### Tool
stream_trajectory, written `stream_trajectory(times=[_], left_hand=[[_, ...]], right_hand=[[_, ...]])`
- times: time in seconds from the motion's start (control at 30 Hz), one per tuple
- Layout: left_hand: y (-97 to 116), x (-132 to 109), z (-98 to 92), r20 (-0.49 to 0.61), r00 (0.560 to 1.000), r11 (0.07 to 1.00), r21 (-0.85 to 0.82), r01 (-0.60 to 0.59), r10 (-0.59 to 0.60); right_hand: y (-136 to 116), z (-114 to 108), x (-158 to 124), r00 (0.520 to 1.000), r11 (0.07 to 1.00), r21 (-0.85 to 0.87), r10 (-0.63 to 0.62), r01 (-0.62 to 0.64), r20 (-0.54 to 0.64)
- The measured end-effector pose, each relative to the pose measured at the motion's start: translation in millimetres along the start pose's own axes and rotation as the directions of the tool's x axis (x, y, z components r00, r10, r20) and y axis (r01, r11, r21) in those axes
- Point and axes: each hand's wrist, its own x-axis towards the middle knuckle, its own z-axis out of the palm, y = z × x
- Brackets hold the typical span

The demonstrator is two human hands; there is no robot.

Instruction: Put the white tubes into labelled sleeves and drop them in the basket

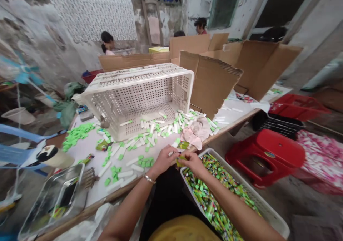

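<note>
Along a paper-topped workbench (pixel 88 178): left hand (pixel 163 160) and right hand (pixel 192 163) pinching together on a small green-and-yellow packet (pixel 180 160).
Item detail: packet is sitting clamped between both hands' fingertips, nothing blocking it; loose white tubes (pixel 136 168) and green caps (pixel 77 133) are lying just left; white perforated plastic crate (pixel 139 105) is lying sideways beyond; white basket of green packets (pixel 257 194) is sitting beside the right hand.

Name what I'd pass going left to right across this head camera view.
Pale blue electric fan → dented shiny metal tray → loose bright green plastic pieces → white plastic lattice crate lying on its side → brown corrugated cardboard sheet → red plastic stool → pink-and-white floral cloth
</note>
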Motion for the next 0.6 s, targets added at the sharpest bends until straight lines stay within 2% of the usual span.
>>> stream_trajectory(times=[0.13,0.2,0.33,0.47,0.6], left_hand=[[14.3,-0.2,7.6,0.215,0.975,0.997,0.028,-0.066,0.059],[19.1,-2.1,11.6,0.253,0.966,0.999,0.007,-0.052,0.048],[24.2,-7.6,17.9,0.101,0.994,0.998,-0.010,0.054,-0.053],[23.0,-14.9,21.6,0.005,0.999,0.998,0.038,0.046,-0.046],[14.7,-22.2,24.6,-0.061,0.997,0.994,0.092,0.062,-0.057]], right_hand=[[-4.9,-2.3,-17.8,0.965,0.981,0.138,0.096,-0.133,0.245],[-6.5,-5.0,-23.1,0.954,0.961,0.219,0.101,-0.167,0.283],[-3.4,-7.7,-26.3,0.972,0.946,0.271,0.125,-0.177,0.197],[6.8,-2.9,-25.7,0.995,0.961,0.256,0.102,-0.104,0.021],[12.9,4.6,-29.4,0.994,0.955,0.291,0.084,-0.061,-0.067]])
